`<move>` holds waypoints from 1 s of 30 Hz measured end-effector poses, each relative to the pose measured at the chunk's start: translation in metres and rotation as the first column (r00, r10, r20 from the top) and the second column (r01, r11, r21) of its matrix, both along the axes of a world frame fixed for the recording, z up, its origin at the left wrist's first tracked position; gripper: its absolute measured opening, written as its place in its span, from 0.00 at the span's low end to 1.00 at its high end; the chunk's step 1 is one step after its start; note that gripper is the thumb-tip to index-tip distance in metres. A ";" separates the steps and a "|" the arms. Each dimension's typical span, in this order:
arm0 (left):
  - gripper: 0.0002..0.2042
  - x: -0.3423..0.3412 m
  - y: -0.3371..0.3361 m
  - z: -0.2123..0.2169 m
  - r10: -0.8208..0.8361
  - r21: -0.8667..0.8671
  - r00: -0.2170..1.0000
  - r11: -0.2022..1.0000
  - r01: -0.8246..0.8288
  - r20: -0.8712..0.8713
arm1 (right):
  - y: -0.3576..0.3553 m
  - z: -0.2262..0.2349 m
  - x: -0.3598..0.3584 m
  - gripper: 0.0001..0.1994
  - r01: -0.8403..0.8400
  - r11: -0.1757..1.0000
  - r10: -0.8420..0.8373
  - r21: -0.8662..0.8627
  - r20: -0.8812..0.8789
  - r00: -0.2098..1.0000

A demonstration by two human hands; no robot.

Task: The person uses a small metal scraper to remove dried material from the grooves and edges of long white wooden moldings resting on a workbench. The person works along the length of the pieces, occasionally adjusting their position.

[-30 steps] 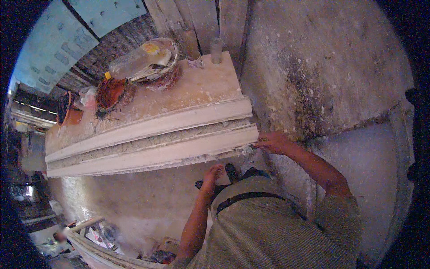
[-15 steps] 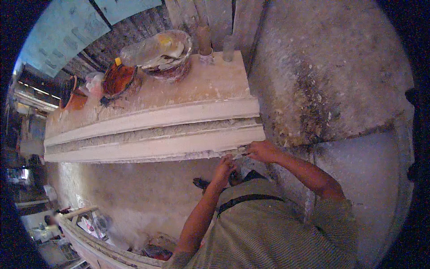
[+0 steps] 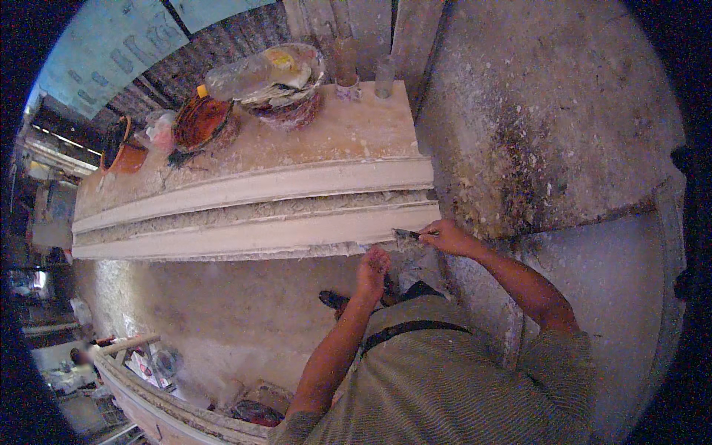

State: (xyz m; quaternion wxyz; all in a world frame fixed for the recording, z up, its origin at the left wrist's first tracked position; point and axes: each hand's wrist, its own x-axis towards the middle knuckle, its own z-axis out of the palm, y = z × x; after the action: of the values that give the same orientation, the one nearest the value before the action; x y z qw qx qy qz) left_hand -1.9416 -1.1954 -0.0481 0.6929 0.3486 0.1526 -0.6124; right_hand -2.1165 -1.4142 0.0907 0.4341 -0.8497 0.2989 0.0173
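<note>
My right hand (image 3: 451, 240) grips a small dark-bladed scraper (image 3: 406, 233), its blade over the right end of the nearer pale moulding strip (image 3: 297, 232). My left hand (image 3: 374, 265) is at the strip's rough front edge, its fingers curled; whether anything lies in them is too blurred to tell. A second pale moulding strip (image 3: 297, 180) runs alongside, farther back, with a rough grey band between the two. Both strips lie lengthwise along the workbench (image 3: 363, 137).
Along the bench's back stand an orange-lined bowl (image 3: 199, 124), an orange pot (image 3: 127, 157), a bucket (image 3: 293, 113) topped with a clear plastic bottle (image 3: 241, 80), and two glasses (image 3: 384, 78). A stained wall (image 3: 534, 141) rises at the right. A wooden frame (image 3: 174, 411) stands lower left.
My hands have moved apart. The right one has risen slightly with the scraper, bringing its blade over the strip; the left has turned and stays by the front edge. The view has shifted a little.
</note>
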 end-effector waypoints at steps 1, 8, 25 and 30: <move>0.14 0.001 0.000 0.002 0.017 0.004 1.000 1.000 -0.017 0.026 | 0.000 0.003 0.002 0.17 -0.013 1.000 0.013 -0.008 -0.002 1.000; 0.18 0.001 -0.001 0.030 0.111 0.166 0.993 0.979 -0.114 0.028 | 0.013 -0.001 0.039 0.16 -0.050 0.985 0.037 -0.166 -0.078 0.996; 0.10 0.030 -0.004 0.010 0.474 0.209 0.880 0.863 -0.460 -0.023 | 0.022 0.007 0.048 0.18 0.069 0.994 -0.089 -0.079 -0.297 0.951; 0.08 0.031 -0.005 0.018 0.488 0.055 0.872 0.872 -0.485 -0.048 | 0.067 0.000 0.106 0.16 -0.129 0.965 0.087 -0.228 -0.185 0.979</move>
State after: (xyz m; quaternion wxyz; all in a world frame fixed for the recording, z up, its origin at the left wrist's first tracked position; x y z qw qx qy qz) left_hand -1.9110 -1.2009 -0.0301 0.8124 0.2948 0.2690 -0.4252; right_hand -2.0101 -1.3468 0.0903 0.2994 -0.9060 0.2885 0.0788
